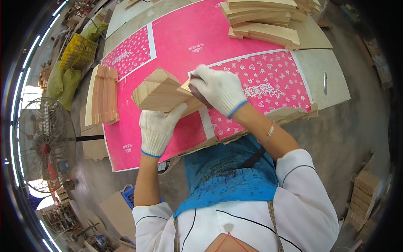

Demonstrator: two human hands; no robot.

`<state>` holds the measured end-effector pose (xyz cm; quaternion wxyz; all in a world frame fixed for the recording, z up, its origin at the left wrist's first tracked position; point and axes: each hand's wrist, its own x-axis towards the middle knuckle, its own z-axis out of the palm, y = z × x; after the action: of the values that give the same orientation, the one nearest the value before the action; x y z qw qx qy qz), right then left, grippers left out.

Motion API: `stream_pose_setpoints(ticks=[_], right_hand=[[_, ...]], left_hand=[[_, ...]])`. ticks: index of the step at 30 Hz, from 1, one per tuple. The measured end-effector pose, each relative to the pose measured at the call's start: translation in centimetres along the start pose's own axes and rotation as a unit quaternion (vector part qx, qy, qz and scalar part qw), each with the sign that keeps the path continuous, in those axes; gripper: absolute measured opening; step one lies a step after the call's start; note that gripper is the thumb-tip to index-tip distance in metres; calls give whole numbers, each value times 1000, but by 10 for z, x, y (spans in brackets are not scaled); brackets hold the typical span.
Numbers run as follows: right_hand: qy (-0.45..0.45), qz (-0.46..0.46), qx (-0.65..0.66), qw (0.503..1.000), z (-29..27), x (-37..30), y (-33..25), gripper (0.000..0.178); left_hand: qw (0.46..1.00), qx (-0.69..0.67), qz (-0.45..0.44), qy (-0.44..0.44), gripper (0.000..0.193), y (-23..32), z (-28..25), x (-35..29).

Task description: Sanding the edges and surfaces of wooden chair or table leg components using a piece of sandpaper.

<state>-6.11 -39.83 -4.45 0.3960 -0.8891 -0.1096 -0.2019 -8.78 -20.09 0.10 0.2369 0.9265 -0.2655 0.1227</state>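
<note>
My left hand (157,128), in a white knitted glove with a blue cuff, grips a pale wooden piece (157,92) from below and holds it tilted above the pink table. The piece has broad angled faces, and its right part runs under my other hand. My right hand (220,88), gloved the same way, is closed on a dark brown sheet (200,95) that looks like folded sandpaper. It presses against the wood's right-hand edge. The fingers hide most of the sheet.
Pink patterned sheets cover the table (176,42). Curved wooden pieces (260,21) are stacked at the far right, with another row of wooden pieces (103,96) on the left edge. A standing fan (46,147) and a yellow crate (78,51) are at the left.
</note>
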Motion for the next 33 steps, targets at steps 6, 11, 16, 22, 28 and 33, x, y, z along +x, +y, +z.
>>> stream_pose_setpoints(ticks=[6, 11, 16, 22, 28, 33], right_hand=[[-8, 84, 92, 992, -17, -10, 6, 27], [-54, 162, 410, 896, -13, 5, 14, 37], [-185, 48, 159, 969, -21, -2, 2, 40], [-254, 100, 257, 927, -37, 0, -10, 33], [-118, 257, 441, 852, -57, -11, 22, 32], [-135, 179, 417, 880, -41, -3, -22, 36]], left_hand=[[999, -32, -28, -28, 18, 7, -6, 5], [957, -215, -189, -41, 27, 1, -11, 10], [892, -347, -287, -37, 32, 7, -20, 8], [886, -347, -305, -42, 32, 3, -28, -6], [893, -355, -272, -52, 30, -2, -43, -21], [946, -251, -188, -79, 30, 18, -50, -14]])
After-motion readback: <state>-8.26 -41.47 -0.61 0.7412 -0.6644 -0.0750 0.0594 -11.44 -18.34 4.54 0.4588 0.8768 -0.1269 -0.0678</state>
